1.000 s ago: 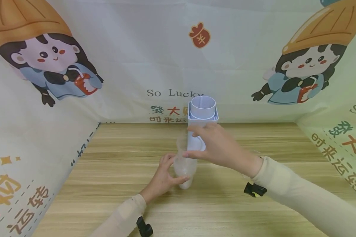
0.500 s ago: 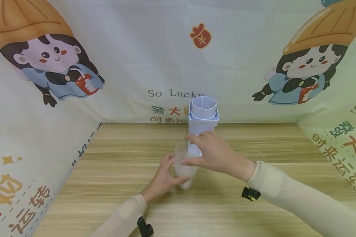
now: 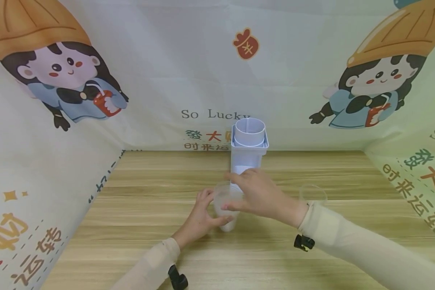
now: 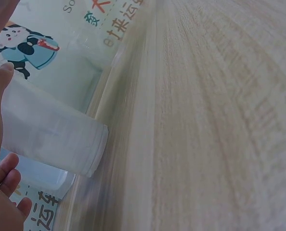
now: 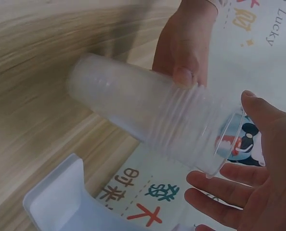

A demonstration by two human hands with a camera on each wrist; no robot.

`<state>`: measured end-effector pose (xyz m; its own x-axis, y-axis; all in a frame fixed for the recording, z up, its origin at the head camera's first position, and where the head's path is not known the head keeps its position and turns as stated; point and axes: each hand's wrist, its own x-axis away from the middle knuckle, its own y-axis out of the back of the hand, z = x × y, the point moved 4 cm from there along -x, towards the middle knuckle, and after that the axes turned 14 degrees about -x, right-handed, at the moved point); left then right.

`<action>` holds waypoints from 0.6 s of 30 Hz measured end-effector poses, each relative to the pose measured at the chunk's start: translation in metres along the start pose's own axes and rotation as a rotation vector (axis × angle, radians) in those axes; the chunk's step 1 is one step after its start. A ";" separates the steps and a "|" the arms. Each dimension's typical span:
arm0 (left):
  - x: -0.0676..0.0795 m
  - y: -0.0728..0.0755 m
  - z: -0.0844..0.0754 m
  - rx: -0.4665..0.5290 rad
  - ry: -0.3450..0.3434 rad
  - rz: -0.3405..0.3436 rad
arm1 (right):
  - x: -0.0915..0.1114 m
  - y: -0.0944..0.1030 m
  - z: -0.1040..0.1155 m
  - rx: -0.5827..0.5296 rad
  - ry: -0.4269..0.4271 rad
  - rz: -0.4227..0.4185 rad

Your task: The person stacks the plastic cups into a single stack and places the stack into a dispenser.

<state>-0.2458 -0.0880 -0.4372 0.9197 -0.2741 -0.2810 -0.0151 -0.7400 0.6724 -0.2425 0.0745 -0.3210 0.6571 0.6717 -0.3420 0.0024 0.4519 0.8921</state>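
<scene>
A stack of clear plastic cups [image 5: 138,103] stands upright on the table in front of me. My left hand [image 3: 195,221] grips the stack low down, with thumb and fingers on opposite sides. In the right wrist view, the left thumb presses below the stacked rims. My right hand [image 3: 262,197] holds the top cup [image 5: 225,139] by its rim, thumb on one side and fingers on the other. That cup sits nested in the stack. Just behind the hands rises a pale blue-white plastic holder [image 3: 235,161] with a round tube [image 3: 250,133] at its top.
Another clear cup [image 3: 313,193], only its rim showing, is on the table behind my right wrist. The wooden table [image 3: 148,173] ends at a printed cloth backdrop [image 3: 159,80] at the back and sides.
My right hand has come down with a clear cup, seating it in the stack. The rim of the cup behind the right wrist has come into view. My left hand stays put.
</scene>
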 end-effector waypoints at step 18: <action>0.000 0.000 0.001 -0.007 0.017 0.001 | 0.005 -0.011 -0.004 -0.031 -0.020 -0.002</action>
<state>-0.2458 -0.0884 -0.4381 0.9263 -0.2639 -0.2689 -0.0127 -0.7353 0.6776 -0.2419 0.0756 -0.3336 0.6720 0.6590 -0.3378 -0.0191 0.4714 0.8817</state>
